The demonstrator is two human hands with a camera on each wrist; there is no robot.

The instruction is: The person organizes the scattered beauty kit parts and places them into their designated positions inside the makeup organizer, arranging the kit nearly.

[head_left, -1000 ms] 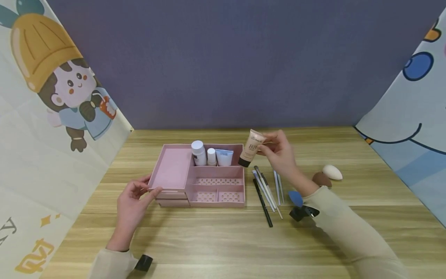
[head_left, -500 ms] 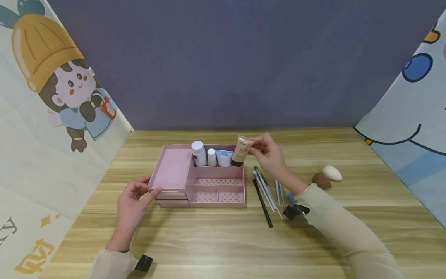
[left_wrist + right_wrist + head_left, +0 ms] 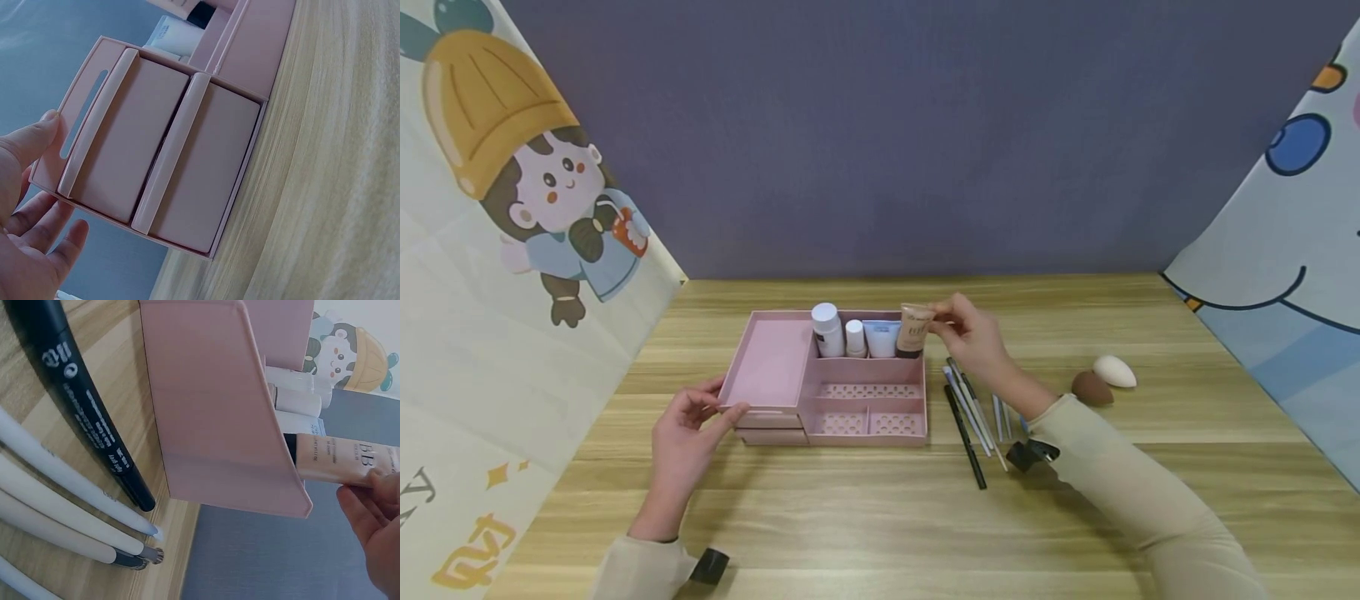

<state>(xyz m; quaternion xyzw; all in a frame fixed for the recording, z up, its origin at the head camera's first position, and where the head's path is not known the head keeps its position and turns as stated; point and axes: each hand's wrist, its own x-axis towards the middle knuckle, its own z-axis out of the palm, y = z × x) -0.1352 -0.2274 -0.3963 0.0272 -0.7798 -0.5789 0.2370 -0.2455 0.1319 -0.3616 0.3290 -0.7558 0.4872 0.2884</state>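
A pink desk organizer (image 3: 771, 358) with drawers on its left side stands on the table. At its front left corner my left hand (image 3: 688, 429) grips the edge; in the left wrist view the thumb (image 3: 39, 134) lies on the front, beside a slot, with the fingers at the side. My right hand (image 3: 973, 337) pinches a beige BB cream tube (image 3: 914, 332), black cap down, in the right end of the back compartment. Left of it stand a light blue tube (image 3: 882, 338), a small white-capped bottle (image 3: 855, 337) and a larger white bottle (image 3: 828, 330).
Right of the organizer lie several makeup brushes (image 3: 973, 408) and a black pen (image 3: 966, 437). A brown makeup sponge (image 3: 1092, 388) and a white sponge (image 3: 1115, 371) lie farther right. A grey-blue panel (image 3: 925, 142) closes off the back.
My right hand has moved left and down, bringing the BB cream tube from the organizer's right edge into the back compartment beside the light blue tube. My left hand has stayed put.
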